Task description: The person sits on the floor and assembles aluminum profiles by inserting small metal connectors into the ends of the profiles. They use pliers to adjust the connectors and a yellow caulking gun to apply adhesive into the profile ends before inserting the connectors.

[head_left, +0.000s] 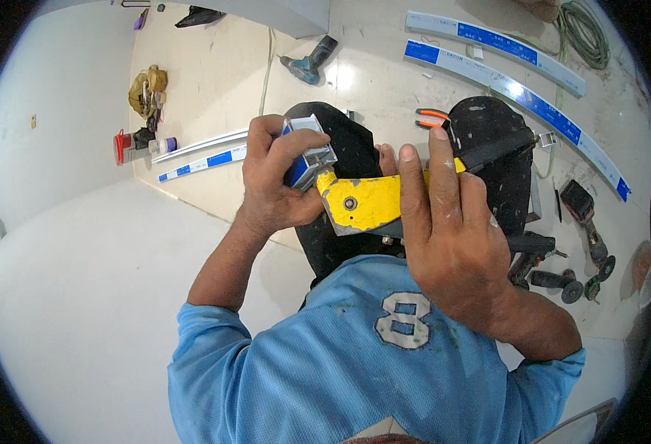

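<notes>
My left hand (279,174) is closed around a short piece of metal profile (313,157) with blue-and-white film on it, thumb and fingers on its sides. The lower end of the profile meets a yellow tool (358,203) with chipped paint and a bolt through it, over my lap. Across the yellow tool lies my right hand (455,222), its fingers stretched out and apart; its thumb is hidden. A black part (492,154) with a metal end shows beyond these fingers, over my right knee. What the yellow tool is exactly, I cannot tell.
Orange-handled pliers (433,117) lie by my right knee. A teal cordless drill (310,63) is ahead. Long blue-and-white profiles (514,87) curve along the right, near a coiled hose (584,33). Grinders (562,283) lie at the right; another profile (203,163) lies left, beside the wall.
</notes>
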A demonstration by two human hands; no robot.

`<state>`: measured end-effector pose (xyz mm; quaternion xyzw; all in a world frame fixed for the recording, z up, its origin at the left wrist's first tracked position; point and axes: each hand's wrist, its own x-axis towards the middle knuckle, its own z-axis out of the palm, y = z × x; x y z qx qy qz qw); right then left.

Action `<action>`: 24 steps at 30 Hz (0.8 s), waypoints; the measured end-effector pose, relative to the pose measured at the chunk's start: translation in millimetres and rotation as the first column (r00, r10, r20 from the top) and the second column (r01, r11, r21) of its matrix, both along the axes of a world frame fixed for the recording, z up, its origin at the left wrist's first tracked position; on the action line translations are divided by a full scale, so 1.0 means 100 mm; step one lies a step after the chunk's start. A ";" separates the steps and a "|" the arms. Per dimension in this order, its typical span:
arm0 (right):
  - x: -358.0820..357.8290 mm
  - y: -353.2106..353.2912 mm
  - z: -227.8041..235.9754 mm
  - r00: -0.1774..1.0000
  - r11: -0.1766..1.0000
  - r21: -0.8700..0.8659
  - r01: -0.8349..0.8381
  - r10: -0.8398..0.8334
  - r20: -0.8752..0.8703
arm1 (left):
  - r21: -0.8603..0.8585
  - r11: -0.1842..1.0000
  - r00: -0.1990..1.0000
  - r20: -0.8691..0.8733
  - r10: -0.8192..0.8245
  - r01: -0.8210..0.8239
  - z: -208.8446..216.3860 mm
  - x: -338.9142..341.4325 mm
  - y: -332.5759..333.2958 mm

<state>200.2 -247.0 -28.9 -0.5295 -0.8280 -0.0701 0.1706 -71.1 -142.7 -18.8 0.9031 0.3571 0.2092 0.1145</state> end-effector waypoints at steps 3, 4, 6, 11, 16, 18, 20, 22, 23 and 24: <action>-0.03 -0.01 0.07 1.000 0.997 -0.079 0.014 -0.014 -0.003 | 0.003 1.000 1.000 -0.007 -0.001 0.001 0.01 0.00 0.01; -0.04 -0.01 0.08 1.000 0.995 -0.094 0.020 -0.020 -0.004 | 0.002 1.000 1.000 -0.009 0.004 -0.004 0.01 0.01 0.00; -0.06 -0.03 0.10 0.999 0.992 -0.124 0.036 -0.037 -0.007 | 0.001 1.000 1.000 -0.014 0.016 -0.016 0.01 0.02 0.00; -0.14 -0.06 0.14 0.995 0.984 -0.149 0.097 -0.101 -0.021 | -0.024 0.998 0.998 -0.024 0.061 -0.062 0.02 0.05 -0.01; -0.07 -0.01 0.24 0.997 0.978 -0.197 0.067 -0.074 -0.032 | -0.068 0.993 0.995 -0.028 0.100 -0.101 0.01 0.04 0.01; -0.06 0.01 0.28 0.997 0.972 -0.228 0.055 -0.064 -0.032 | -0.062 0.994 0.996 -0.010 0.086 -0.086 0.04 0.08 0.03; -0.05 0.04 0.31 0.998 0.969 -0.241 0.047 -0.058 -0.038 | -0.075 0.994 0.996 0.007 0.085 -0.084 0.07 0.10 0.05; -0.02 0.07 0.34 0.995 0.959 -0.280 0.036 -0.060 -0.080 | -0.114 0.989 0.995 0.017 0.099 -0.097 0.06 0.10 0.05; -0.01 0.09 0.35 0.993 0.954 -0.299 0.029 -0.061 -0.101 | -0.118 0.988 0.995 0.015 0.099 -0.097 0.07 0.11 0.07; -0.01 0.10 0.36 0.995 0.962 -0.271 0.034 -0.057 -0.078 | -0.122 0.988 0.995 0.013 0.098 -0.096 0.08 0.12 0.09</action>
